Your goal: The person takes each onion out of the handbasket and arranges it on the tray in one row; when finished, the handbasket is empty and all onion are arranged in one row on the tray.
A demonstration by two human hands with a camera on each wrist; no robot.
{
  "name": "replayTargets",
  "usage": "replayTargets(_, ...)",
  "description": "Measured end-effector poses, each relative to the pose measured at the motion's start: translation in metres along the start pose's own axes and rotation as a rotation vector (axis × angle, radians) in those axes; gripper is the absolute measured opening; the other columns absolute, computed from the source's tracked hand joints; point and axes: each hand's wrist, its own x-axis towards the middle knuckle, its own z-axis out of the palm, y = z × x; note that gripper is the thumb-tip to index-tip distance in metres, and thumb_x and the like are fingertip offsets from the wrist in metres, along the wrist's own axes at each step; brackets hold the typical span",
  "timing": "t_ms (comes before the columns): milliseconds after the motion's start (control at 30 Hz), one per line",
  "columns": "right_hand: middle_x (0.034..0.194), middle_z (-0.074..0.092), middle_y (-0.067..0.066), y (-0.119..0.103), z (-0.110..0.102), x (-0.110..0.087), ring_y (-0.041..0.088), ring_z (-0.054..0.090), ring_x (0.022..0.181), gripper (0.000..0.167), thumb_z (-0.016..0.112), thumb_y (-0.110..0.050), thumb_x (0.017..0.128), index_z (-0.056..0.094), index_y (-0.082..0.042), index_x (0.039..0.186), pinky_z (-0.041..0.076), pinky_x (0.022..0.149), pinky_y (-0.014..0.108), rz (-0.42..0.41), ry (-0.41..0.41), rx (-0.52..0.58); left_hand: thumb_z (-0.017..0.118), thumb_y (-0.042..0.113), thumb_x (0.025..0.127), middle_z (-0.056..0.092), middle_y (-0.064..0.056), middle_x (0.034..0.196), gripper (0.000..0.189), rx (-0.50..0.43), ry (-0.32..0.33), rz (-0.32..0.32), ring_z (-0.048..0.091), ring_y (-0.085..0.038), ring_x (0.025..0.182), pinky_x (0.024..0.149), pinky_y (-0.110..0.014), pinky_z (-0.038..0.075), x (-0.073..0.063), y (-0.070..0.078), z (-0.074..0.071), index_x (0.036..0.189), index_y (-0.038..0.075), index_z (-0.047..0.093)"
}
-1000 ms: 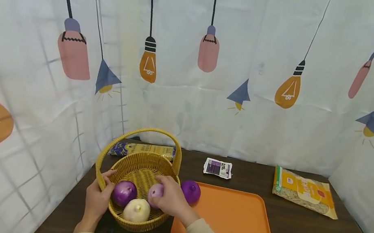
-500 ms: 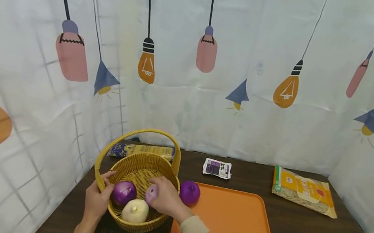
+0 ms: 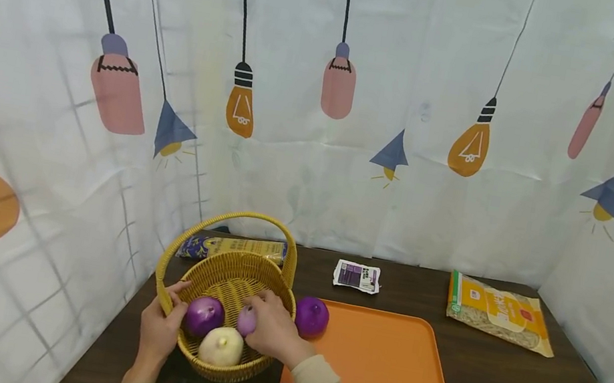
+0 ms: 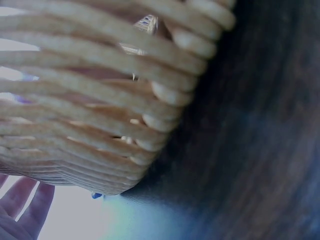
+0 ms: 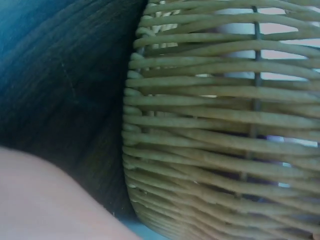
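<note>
A yellow wicker basket (image 3: 218,373) with a tall arched handle stands on the dark table. My left hand (image 3: 159,329) grips its left rim beside the foot of the handle; in the left wrist view, fingers (image 4: 37,212) show past the weave. Inside the basket lie a dark purple onion (image 3: 204,316) at the left and a white onion (image 3: 221,346) at the front. My right hand (image 3: 273,329) reaches over the right rim and holds a pale purple onion (image 3: 246,321), partly hidden by the fingers. The right wrist view is mostly filled by the basket's outer weave (image 5: 215,125).
Right of the basket, an orange tray (image 3: 375,365) lies flat, with another purple onion (image 3: 312,317) at its back left corner. A blue and yellow packet (image 3: 236,247) lies behind the basket. Farther back are a small white and purple sachet (image 3: 356,276) and a yellow bag (image 3: 500,314).
My right hand has shifted slightly left inside the basket with the pale purple onion, bringing it closer to the white one. The left hand keeps its grip on the rim.
</note>
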Motion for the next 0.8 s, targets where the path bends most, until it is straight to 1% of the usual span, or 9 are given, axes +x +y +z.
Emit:
replayTargets(67, 0.131, 0.053, 0.008, -0.001, 0.002, 0.0, 0.027, 0.051, 0.117, 0.064, 0.081, -0.01, 0.067, 0.061, -0.017, 0.127, 0.049, 0.07, 0.035, 0.021, 0.014, -0.018, 0.057, -0.008, 0.088, 0.068, -0.02, 0.116, 0.023, -0.007, -0.005, -0.005, 0.058, -0.034, 0.116, 0.084, -0.004, 0.037, -0.001, 0.011, -0.002, 0.108, -0.004, 0.067)
replayTargets(133, 0.131, 0.054, 0.008, -0.002, 0.004, 0.001, 0.027, 0.051, 0.119, 0.066, 0.081, -0.013, 0.068, 0.059, -0.017, 0.13, 0.05, 0.073, 0.038, 0.041, 0.02, -0.038, 0.056, -0.009, 0.087, 0.068, -0.022, 0.116, 0.02, -0.009, -0.007, -0.004, 0.058, -0.036, 0.115, 0.084, -0.005, 0.038, -0.003, 0.022, -0.004, 0.105, -0.007, 0.067)
replayTargets(200, 0.13, 0.054, 0.009, -0.002, 0.004, 0.001, 0.027, 0.052, 0.117, 0.068, 0.082, -0.016, 0.068, 0.057, -0.016, 0.132, 0.051, 0.076, 0.041, 0.05, 0.027, -0.05, 0.056, -0.009, 0.088, 0.068, -0.022, 0.115, 0.016, -0.008, -0.004, -0.001, 0.058, -0.035, 0.115, 0.084, -0.005, 0.037, -0.003, 0.022, -0.004, 0.1, -0.006, 0.066)
replayTargets(233, 0.129, 0.054, 0.009, -0.002, 0.004, 0.001, 0.027, 0.052, 0.117, 0.069, 0.082, -0.016, 0.069, 0.056, -0.016, 0.133, 0.051, 0.077, 0.042, 0.054, 0.028, -0.049, 0.056, -0.008, 0.088, 0.068, -0.022, 0.116, 0.016, -0.007, -0.002, -0.001, 0.058, -0.035, 0.115, 0.085, -0.005, 0.037, -0.003, 0.021, -0.004, 0.101, -0.005, 0.066)
replayTargets(400, 0.127, 0.05, 0.01, -0.002, 0.003, 0.0, 0.025, 0.054, 0.108, 0.077, 0.083, -0.018, 0.067, 0.052, -0.015, 0.137, 0.05, 0.073, 0.041, 0.067, 0.055, -0.006, 0.057, -0.009, 0.088, 0.067, -0.022, 0.117, 0.007, -0.011, -0.003, -0.006, 0.058, -0.036, 0.115, 0.086, -0.004, 0.036, -0.003, 0.022, -0.003, 0.089, -0.004, 0.061)
replayTargets(567, 0.127, 0.047, 0.009, -0.001, 0.003, -0.001, 0.022, 0.053, 0.104, 0.081, 0.085, -0.022, 0.066, 0.049, -0.015, 0.138, 0.05, 0.075, 0.037, 0.052, 0.099, 0.046, 0.057, -0.009, 0.087, 0.067, -0.022, 0.117, 0.006, -0.014, -0.007, -0.008, 0.058, -0.036, 0.115, 0.087, -0.003, 0.036, -0.003, 0.023, -0.003, 0.088, -0.005, 0.06)
replayTargets(600, 0.127, 0.046, 0.008, -0.001, 0.002, -0.002, 0.022, 0.053, 0.104, 0.081, 0.085, -0.024, 0.066, 0.049, -0.016, 0.138, 0.05, 0.077, 0.036, 0.049, 0.106, 0.055, 0.057, -0.01, 0.087, 0.067, -0.022, 0.117, 0.007, -0.015, -0.007, -0.008, 0.058, -0.037, 0.115, 0.087, -0.004, 0.036, -0.003, 0.023, -0.003, 0.09, -0.005, 0.061)
replayTargets(800, 0.125, 0.045, 0.007, -0.001, 0.001, -0.002, 0.02, 0.052, 0.107, 0.08, 0.081, -0.03, 0.067, 0.048, -0.015, 0.138, 0.048, 0.083, 0.033, 0.045, 0.144, 0.137, 0.056, -0.01, 0.087, 0.067, -0.022, 0.117, 0.005, -0.025, -0.009, -0.003, 0.057, -0.038, 0.116, 0.086, -0.004, 0.037, -0.003, 0.022, -0.004, 0.088, -0.008, 0.06)
